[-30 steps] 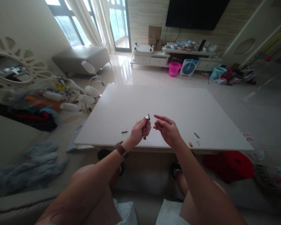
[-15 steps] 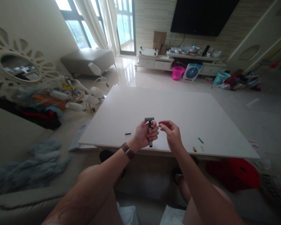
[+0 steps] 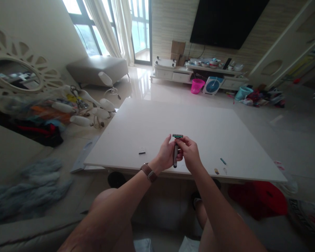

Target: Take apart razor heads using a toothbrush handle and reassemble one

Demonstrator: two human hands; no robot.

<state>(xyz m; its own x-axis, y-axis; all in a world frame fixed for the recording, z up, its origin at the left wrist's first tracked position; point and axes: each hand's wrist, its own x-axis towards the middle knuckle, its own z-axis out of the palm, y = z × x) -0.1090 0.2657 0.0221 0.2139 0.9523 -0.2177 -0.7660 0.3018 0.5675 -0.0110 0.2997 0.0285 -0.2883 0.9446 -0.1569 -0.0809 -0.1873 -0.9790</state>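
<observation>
A safety razor (image 3: 175,155) with a grey and black handle stands nearly upright over the table's near edge, its wide green and black head at the top. My right hand (image 3: 191,152) pinches it just below the head with thumb and fingers. Behind and to the left of the handle, my left hand (image 3: 166,154) is loosened, thumb stretched up, the handle lying against its fingers. A brown-strapped watch (image 3: 148,172) is on the left wrist. On the white table (image 3: 157,119) lie a small clear case with a dark strip (image 3: 142,152) and a green strip-shaped piece (image 3: 223,161).
Near the table's right front lie a small yellow-brown piece (image 3: 216,171) and a clear scrap (image 3: 225,170). A lamp with several white shades (image 3: 101,112) stands by the left edge. Under the right front corner is a red object (image 3: 262,197). A pink basket (image 3: 197,86) stands beyond.
My right hand has moved in from beside the razor and taken hold of its neck. The left hand's grip has loosened, and the razor has shifted right.
</observation>
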